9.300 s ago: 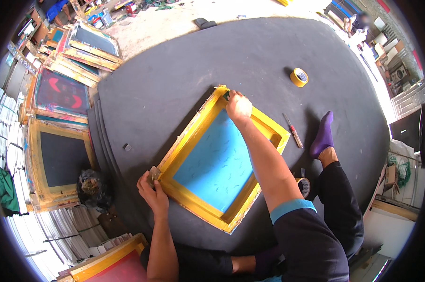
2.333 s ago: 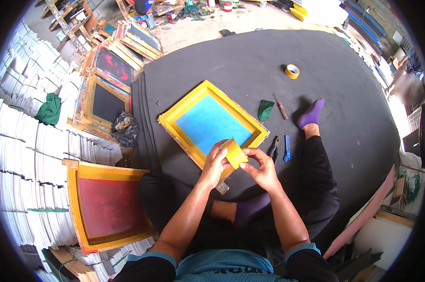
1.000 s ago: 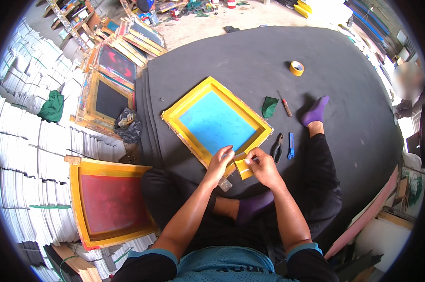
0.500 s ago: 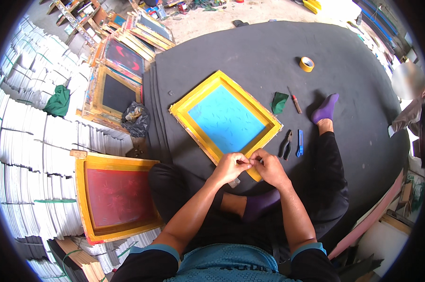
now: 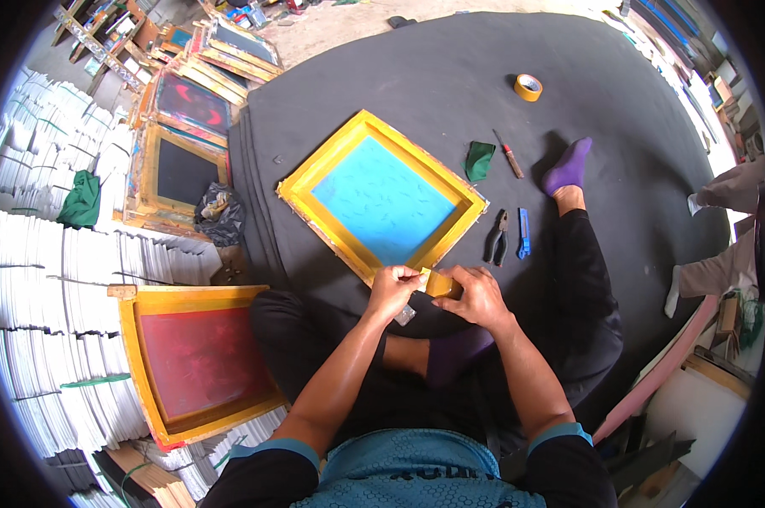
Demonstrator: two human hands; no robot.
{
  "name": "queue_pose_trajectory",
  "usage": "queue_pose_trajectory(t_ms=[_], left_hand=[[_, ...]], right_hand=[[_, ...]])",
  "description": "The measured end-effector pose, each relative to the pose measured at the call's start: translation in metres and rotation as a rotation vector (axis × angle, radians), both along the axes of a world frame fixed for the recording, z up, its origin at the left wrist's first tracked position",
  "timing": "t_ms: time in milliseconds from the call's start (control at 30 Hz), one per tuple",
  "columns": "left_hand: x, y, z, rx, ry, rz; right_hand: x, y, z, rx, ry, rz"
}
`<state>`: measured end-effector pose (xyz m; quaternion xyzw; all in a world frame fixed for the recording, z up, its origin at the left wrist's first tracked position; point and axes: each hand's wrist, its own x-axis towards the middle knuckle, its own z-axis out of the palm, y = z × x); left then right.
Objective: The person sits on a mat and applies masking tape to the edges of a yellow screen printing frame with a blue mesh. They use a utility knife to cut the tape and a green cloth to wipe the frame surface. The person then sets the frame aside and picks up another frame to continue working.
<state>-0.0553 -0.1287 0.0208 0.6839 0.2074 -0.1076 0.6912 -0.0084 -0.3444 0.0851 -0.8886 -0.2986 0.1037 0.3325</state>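
My right hand (image 5: 479, 296) is closed around a brownish-yellow roll of tape (image 5: 443, 286). The fingers of my left hand (image 5: 393, 290) pinch the loose yellow end of that tape, with a short stretch between the hands. Just beyond them a yellow-painted screen-printing frame (image 5: 305, 204) with blue mesh (image 5: 384, 201) lies tilted on the dark mat, its near corner by my left fingers. Below my left hand a small greyish piece (image 5: 406, 315) pokes out, partly hidden. Right of the frame lie black-handled pliers (image 5: 498, 239) and a blue cutter knife (image 5: 524, 233).
A second tape roll (image 5: 527, 87), a green scrap (image 5: 479, 161) and a red-handled tool (image 5: 509, 154) lie farther off. To the left stand a red-mesh frame (image 5: 205, 364), paper stacks (image 5: 35, 288) and a black bag (image 5: 220, 216). Another person's legs (image 5: 721, 279) show at right.
My hands were together at the frame's near corner; now they are apart, the tape roll showing clearly in the right. The view has shifted, and another person's legs show more at right.
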Motion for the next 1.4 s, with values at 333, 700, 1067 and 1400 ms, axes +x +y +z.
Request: queue_pose_trajectory(t_ms=[333, 700, 1067, 1400], left_hand=[[-0.013, -0.038, -0.035, -0.092, -0.017, 0.158], [-0.028, -0.059, -0.053, -0.011, 0.027, 0.088], [-0.023, -0.064, -0.015, 0.303, 0.07, -0.092], [-0.026, -0.061, -0.013, 0.356, 0.063, -0.104]], right_hand=[[0.007, -0.037, -0.01, -0.146, -0.079, 0.02], [0.009, -0.06, -0.027, -0.202, 0.275, -0.045], [0.015, -0.062, -0.024, -0.348, 0.402, -0.085], [0.028, -0.064, -0.041, -0.215, 0.182, -0.326]])
